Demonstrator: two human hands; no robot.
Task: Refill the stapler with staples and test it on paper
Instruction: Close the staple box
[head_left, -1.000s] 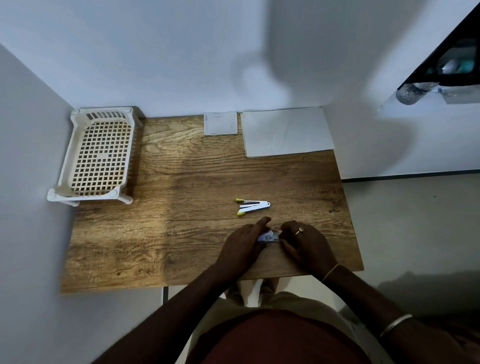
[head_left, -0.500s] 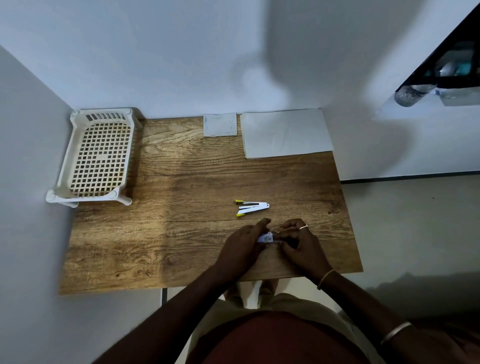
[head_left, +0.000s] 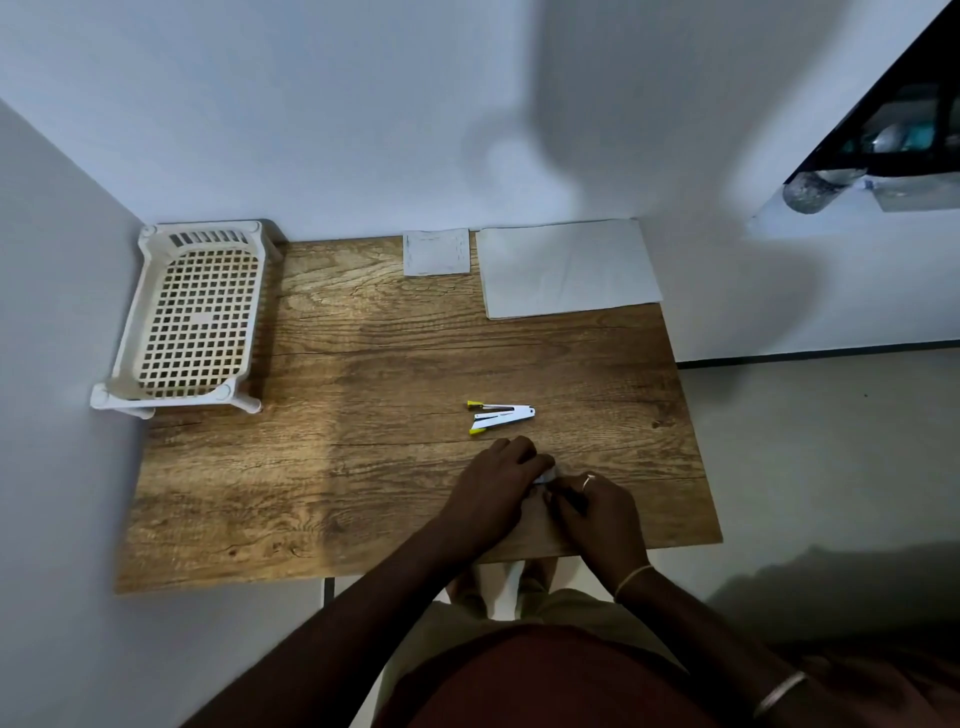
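Observation:
A small white stapler (head_left: 500, 417) with yellow tips lies spread open on the wooden table (head_left: 363, 441), just beyond my hands. My left hand (head_left: 496, 488) and my right hand (head_left: 597, 512) meet near the table's front edge, both pinching a small white staple box (head_left: 548, 475) that is mostly hidden by the fingers. The right fingers also seem to hold something dark and thin; I cannot tell what. A stack of white paper (head_left: 566, 267) lies at the back right of the table, and a smaller square paper pad (head_left: 437, 252) sits to its left.
A cream lattice plastic tray (head_left: 195, 317) stands on legs at the table's back left corner, against the walls. The table's right edge drops to a pale floor. A dark shelf with a bottle hangs at the upper right.
Both hands stayed together on the small box; the fingers shifted slightly, with the right hand turning a little toward me. The stapler has not moved.

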